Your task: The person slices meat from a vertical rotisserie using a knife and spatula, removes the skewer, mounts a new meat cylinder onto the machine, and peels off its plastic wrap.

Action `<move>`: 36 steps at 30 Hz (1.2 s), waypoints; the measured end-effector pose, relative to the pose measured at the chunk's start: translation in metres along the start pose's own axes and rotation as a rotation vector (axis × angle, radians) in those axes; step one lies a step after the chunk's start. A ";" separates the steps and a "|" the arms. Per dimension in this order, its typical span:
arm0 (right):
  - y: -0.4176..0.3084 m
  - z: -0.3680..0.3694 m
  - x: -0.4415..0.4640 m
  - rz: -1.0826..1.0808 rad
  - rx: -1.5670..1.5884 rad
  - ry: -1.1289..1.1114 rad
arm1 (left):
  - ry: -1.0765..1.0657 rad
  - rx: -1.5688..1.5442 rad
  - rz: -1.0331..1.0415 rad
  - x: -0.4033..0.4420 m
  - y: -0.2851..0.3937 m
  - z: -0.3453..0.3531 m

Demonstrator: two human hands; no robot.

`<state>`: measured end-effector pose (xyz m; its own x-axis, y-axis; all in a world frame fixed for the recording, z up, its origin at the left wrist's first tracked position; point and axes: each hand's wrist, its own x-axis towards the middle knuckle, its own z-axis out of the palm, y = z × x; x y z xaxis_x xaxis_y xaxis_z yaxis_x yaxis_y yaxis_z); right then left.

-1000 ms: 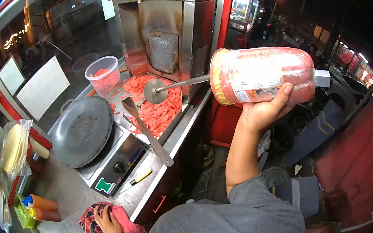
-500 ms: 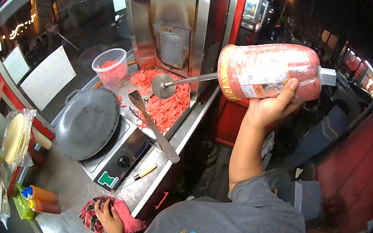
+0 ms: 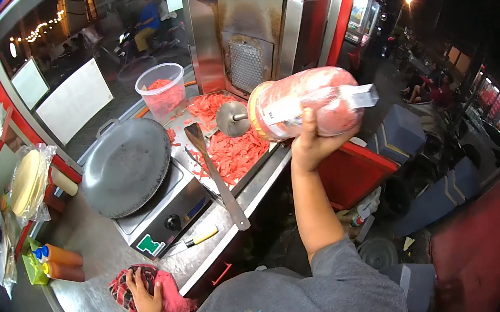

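Note:
My right hand (image 3: 317, 144) grips a plastic-wrapped block of kebab meat (image 3: 322, 85) from below, holding it raised and lying sideways. A metal skewer runs through it, with a round disc (image 3: 232, 119) at the left and a square end (image 3: 362, 96) at the right. The disc hangs over a metal tray (image 3: 252, 177) spread with red meat strips (image 3: 231, 155). My left hand (image 3: 147, 301) rests on a bunched red-and-black checked cloth (image 3: 172, 293) at the counter's front edge, its fingers apart.
An upright grill (image 3: 248, 38) stands behind the tray. A wooden-bladed spatula (image 3: 218, 178) crosses the tray's corner. A pan (image 3: 126, 165) sits on a stove (image 3: 172, 212), with a knife (image 3: 200, 237) in front. A clear tub (image 3: 162, 95), sauce bottles (image 3: 63, 263) and bagged flatbreads (image 3: 28, 180) are around.
My right hand has brought the meat left, closer to the grill and tray, turning its right end more toward me. My left hand stays on the cloth. The view has shifted slightly.

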<state>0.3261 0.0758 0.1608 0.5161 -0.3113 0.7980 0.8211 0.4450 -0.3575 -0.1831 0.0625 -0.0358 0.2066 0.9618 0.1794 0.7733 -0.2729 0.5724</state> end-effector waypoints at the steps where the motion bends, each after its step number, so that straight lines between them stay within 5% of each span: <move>1: 0.005 0.004 -0.008 0.000 -0.013 -0.022 | -0.024 0.011 -0.015 0.001 0.000 -0.001; 12: 0.084 0.041 -0.088 0.110 -0.111 -0.265 | -0.150 0.084 -0.126 0.002 0.028 -0.037; 16: 0.109 0.063 -0.095 0.242 -0.047 -0.338 | -0.119 -0.018 -0.149 0.022 0.099 -0.106; 18: 0.112 0.075 -0.090 0.239 -0.049 -0.352 | 0.041 -0.162 0.133 0.048 0.114 -0.124; 22: 0.115 0.099 -0.071 0.197 -0.058 -0.405 | 0.012 -0.658 0.394 0.120 0.204 -0.145; 29: 0.144 0.141 -0.055 0.217 -0.095 -0.502 | -0.003 -0.883 0.546 0.320 0.354 -0.115; 33: 0.149 0.154 -0.048 0.201 -0.180 -0.532 | 0.088 -0.865 0.348 0.405 0.433 -0.088; 36: 0.147 0.161 -0.044 0.261 -0.204 -0.561 | 0.182 -0.867 0.541 0.452 0.458 -0.085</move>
<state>0.3853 0.2900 0.1512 0.5447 0.2960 0.7847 0.7441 0.2611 -0.6150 0.2132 0.3709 0.3756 0.2484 0.7084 0.6606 -0.1075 -0.6576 0.7457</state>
